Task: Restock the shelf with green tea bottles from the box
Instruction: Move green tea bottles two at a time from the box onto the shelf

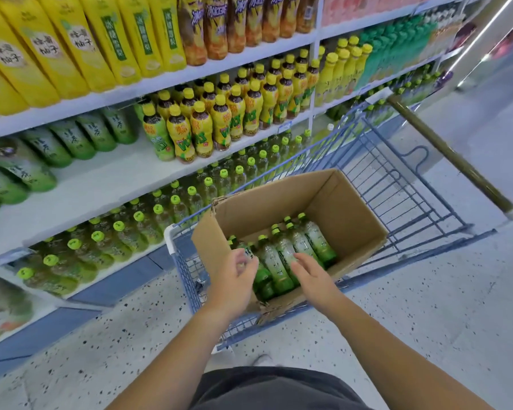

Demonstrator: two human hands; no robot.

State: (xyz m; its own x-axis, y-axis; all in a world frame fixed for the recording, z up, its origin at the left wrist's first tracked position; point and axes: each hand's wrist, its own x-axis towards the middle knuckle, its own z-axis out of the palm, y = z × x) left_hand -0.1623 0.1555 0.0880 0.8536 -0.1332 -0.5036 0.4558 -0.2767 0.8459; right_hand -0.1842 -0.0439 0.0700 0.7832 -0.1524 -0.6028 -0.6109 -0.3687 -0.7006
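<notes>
- Up and to the left of both hands, the white metal shelf [101, 184] has a bare stretch of board; at its left end stand green-labelled green tea bottles on the shelf [21, 170].
- On the same shelf, above the left hand, stand yellow-capped lemon tea bottles [202, 134].
- The left hand [234, 275] reaches over the near left corner of the box, its fingers curled round the upper part of one clear plastic green tea bottle with a green label [249, 255], grasping it.
- Between and just beyond the two hands, the remaining green-capped green tea bottles in the box [305, 241] lie side by side, caps pointing away from the person.
- The open brown cardboard box [332, 202] holds them; its far half shows bare cardboard.
- The right hand [311, 275] is released, fingers straight and spread over the bottles' lower ends; whether the fingertips touch them, I cannot tell.
- Around and to the right of the hands, the blue wire shopping cart [403, 184] carries the box.
- The cart stands on a pale speckled floor [427, 321].
</notes>
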